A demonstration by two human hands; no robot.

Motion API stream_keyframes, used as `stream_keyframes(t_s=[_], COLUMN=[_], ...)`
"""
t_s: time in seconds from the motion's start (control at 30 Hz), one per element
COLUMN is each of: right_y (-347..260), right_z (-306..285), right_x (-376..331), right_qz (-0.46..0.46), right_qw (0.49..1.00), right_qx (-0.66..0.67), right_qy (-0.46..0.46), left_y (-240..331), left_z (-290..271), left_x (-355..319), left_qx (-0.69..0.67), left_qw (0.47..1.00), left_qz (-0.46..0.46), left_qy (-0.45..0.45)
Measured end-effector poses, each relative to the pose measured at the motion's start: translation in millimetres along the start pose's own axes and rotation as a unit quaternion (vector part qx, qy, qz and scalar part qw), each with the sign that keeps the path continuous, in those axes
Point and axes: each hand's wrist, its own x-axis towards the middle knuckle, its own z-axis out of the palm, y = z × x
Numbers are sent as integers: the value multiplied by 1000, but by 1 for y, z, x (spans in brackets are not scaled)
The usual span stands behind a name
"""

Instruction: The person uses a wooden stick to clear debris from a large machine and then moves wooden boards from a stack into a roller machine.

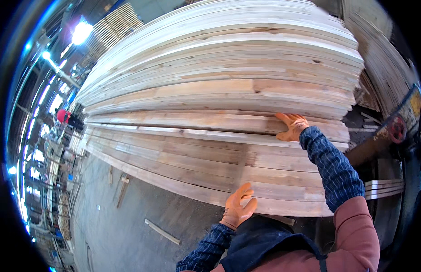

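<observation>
Long pale wooden boards (206, 93) lie in a large stepped stack across the view. My right hand (293, 127), in an orange glove, is on a board (210, 121) near its right end. Its fingers and thumb straddle the board's width. A dark gap runs beside this board, next to a narrow pale edge (187, 132). My left hand (237, 209), also gloved in orange, is over the near edge of the lower boards (187, 165). Its thumb and fingers are apart and slightly bent, with nothing between them.
Loose wood strips (162, 231) lie on the grey floor (110, 226) at left. At right stand a metal frame with a red round part (397, 129) and more stacked boards (384, 186). A person in red headwear (63, 116) is far off at left.
</observation>
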Motion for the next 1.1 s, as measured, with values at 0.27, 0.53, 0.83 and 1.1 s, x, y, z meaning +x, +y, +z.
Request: stream_keyframes(t_s=[0.27, 0.53, 0.83, 1.1], right_y=[-21, -46, -47, -79], right_z=[-25, 46, 52, 31], right_x=[-14, -116, -74, 16], right_qz=[-115, -146, -199, -16], right_qw=[993, 987, 927, 996], right_qx=[-5, -40, -44, -81], right_qy=[19, 53, 315, -14], left_y=[-53, -47, -95, -102], left_z=[-65, -125, -133, -124], left_x=[52, 146, 226, 247], left_qx=[-267, -350, -547, -284], left_qw=[945, 835, 757, 832], left_qz=[-62, -191, -243, -347], left_qy=[176, 379, 262, 326])
